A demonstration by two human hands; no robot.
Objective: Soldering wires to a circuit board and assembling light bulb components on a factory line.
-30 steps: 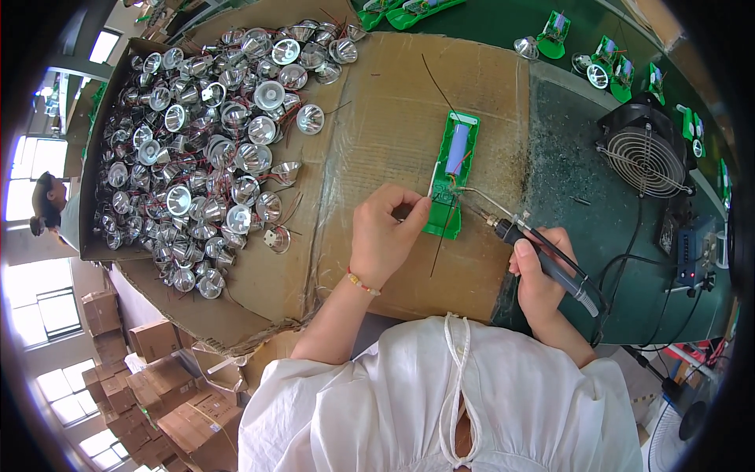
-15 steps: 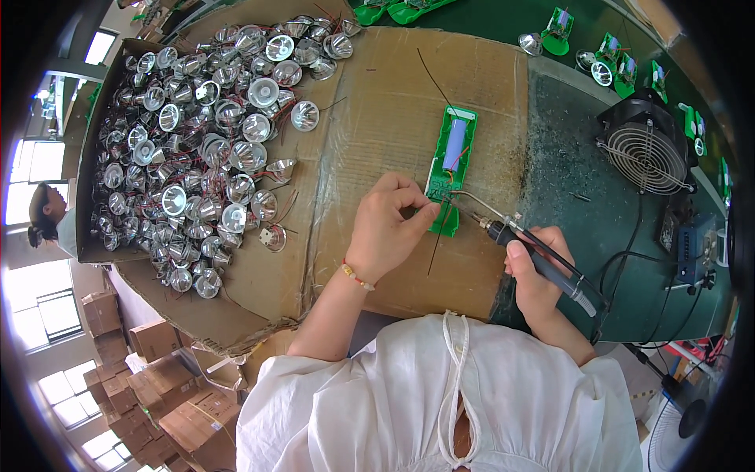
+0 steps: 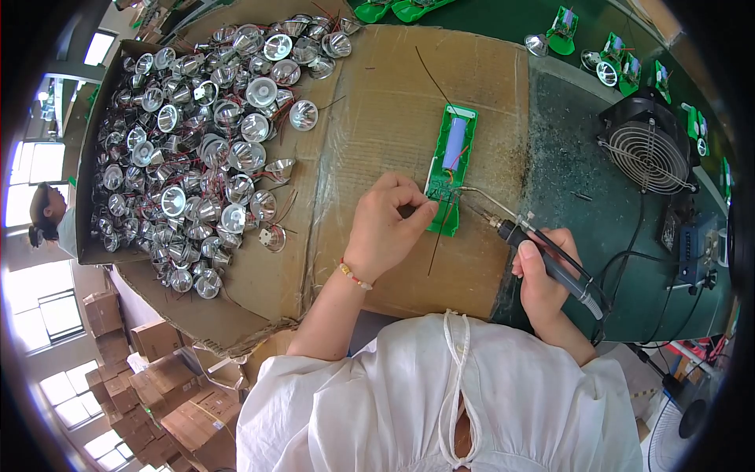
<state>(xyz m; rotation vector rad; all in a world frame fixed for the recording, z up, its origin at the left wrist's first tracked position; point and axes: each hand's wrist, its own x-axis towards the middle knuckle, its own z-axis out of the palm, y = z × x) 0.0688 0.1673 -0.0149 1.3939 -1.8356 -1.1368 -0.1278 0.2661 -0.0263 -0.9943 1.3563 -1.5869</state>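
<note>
A green plastic housing with a circuit board and a pale cylindrical cell lies on a brown cardboard sheet. My left hand pinches a thin dark wire at the housing's lower left edge. My right hand grips a black soldering iron, and its metal tip reaches the board near the lower end of the housing.
A cardboard tray at the left holds several shiny silver reflector cups with red and black wires. A black fan stands at the right on the green mat, with more green housings behind it. Stacked cartons sit on the floor at lower left.
The view has shifted slightly. My left hand stays on the wire, and the iron's tip has moved closer onto the board.
</note>
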